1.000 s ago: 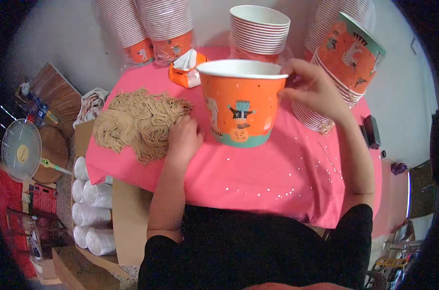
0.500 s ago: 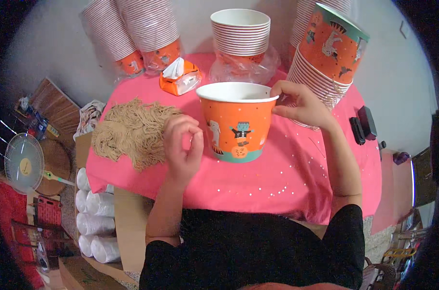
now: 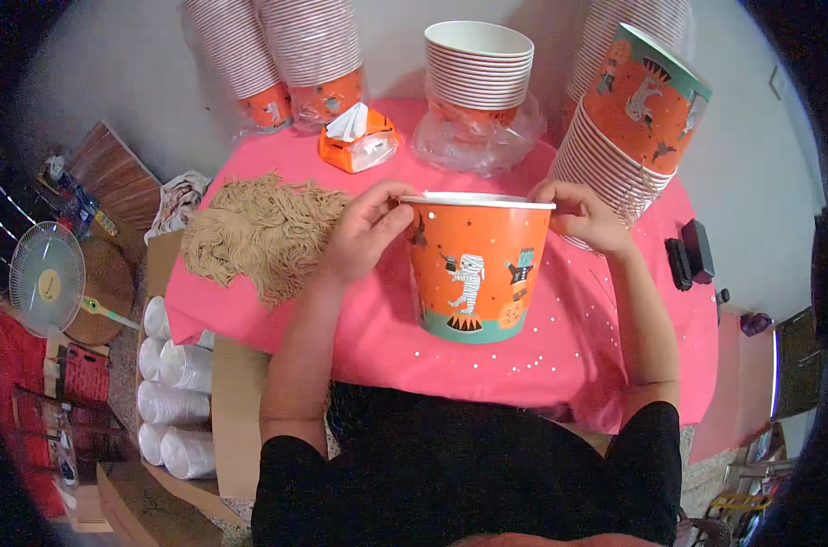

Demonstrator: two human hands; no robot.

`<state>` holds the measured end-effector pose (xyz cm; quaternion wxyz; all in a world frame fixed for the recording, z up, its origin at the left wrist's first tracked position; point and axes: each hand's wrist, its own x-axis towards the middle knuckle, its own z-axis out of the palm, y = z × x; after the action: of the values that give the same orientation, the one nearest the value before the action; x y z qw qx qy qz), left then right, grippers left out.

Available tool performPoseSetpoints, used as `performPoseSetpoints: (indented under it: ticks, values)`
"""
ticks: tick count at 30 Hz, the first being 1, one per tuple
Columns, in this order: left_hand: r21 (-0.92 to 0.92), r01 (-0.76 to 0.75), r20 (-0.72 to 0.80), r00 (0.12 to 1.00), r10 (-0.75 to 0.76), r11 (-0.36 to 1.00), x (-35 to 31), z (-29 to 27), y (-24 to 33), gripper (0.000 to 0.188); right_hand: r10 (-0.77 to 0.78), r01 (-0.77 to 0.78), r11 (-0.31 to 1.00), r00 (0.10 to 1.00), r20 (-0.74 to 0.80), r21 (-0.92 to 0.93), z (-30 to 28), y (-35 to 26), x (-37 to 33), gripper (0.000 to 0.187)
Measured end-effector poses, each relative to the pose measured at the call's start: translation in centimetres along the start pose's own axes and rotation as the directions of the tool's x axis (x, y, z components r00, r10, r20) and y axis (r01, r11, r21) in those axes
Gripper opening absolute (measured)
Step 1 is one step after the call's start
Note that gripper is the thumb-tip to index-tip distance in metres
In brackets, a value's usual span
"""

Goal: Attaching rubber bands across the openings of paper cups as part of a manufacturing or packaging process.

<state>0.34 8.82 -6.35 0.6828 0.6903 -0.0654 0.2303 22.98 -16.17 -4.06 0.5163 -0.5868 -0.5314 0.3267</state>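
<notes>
An orange paper bucket [image 3: 478,273] with a teal base band, a white rim and cartoon figures stands in front of me, tipped a little so mostly its side shows. My left hand [image 3: 373,230] grips its rim at the left, thumb outside. At the opposite side of the rim, my right hand [image 3: 582,214] pinches it between thumb and fingers. To the left of the bucket lies a heap of tan cords [image 3: 263,232]. Behind my right hand leans a stack of like buckets [image 3: 605,164], with tan cord ends hanging from it.
A pink cloth [image 3: 377,351] covers the table, scattered with small white dots. Farther back are an orange tissue pack [image 3: 364,146], a bucket stack [image 3: 478,68] in loosened plastic and wrapped stacks [image 3: 313,55]. Dark cases [image 3: 692,253] lie at the right edge. A carton [image 3: 236,410] stands at lower left.
My left hand has come from beside the cords onto the bucket's rim. The bucket has turned, bringing a mummy figure to the front, and sits closer to me. My right hand stays at the rim.
</notes>
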Motion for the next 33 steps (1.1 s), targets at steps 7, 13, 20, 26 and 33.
performPoseSetpoints:
  ticks: [7, 13, 20, 26, 33]
  values:
    - [0.294, -0.121, -0.098, 0.983, 0.156, 0.948, -0.4, -1.4, 0.7, 0.031, -0.311, 0.286, 0.823, 0.950, 0.032, -0.491, 1.6, -4.0, -0.8, 0.017]
    - [0.852, -0.268, 0.096, 0.924, 0.369, 0.450, -3.4, 3.6, 3.6, 0.025, -0.453, 0.300, 0.473, 0.889, 0.063, -0.828, 6.7, -6.3, -0.8, 0.025]
    - [0.741, -0.344, 0.156, 0.924, 0.350, 0.577, -4.5, 1.5, 3.2, 0.019, -0.422, 0.360, 0.457, 0.893, 0.158, -0.814, 6.3, -6.5, -0.6, 0.029]
    - [0.628, -0.224, -0.032, 0.949, 0.313, 0.745, -4.5, -1.0, 3.1, 0.029, -0.367, 0.394, 0.602, 0.909, 0.197, -0.695, 3.3, -6.1, 0.6, 0.022]
    - [-0.056, 0.050, -0.345, 0.936, -0.066, 0.997, -4.4, 0.8, 4.0, 0.052, -0.389, 0.370, 0.548, 0.907, 0.163, -0.750, 5.2, -6.6, 0.1, 0.019]
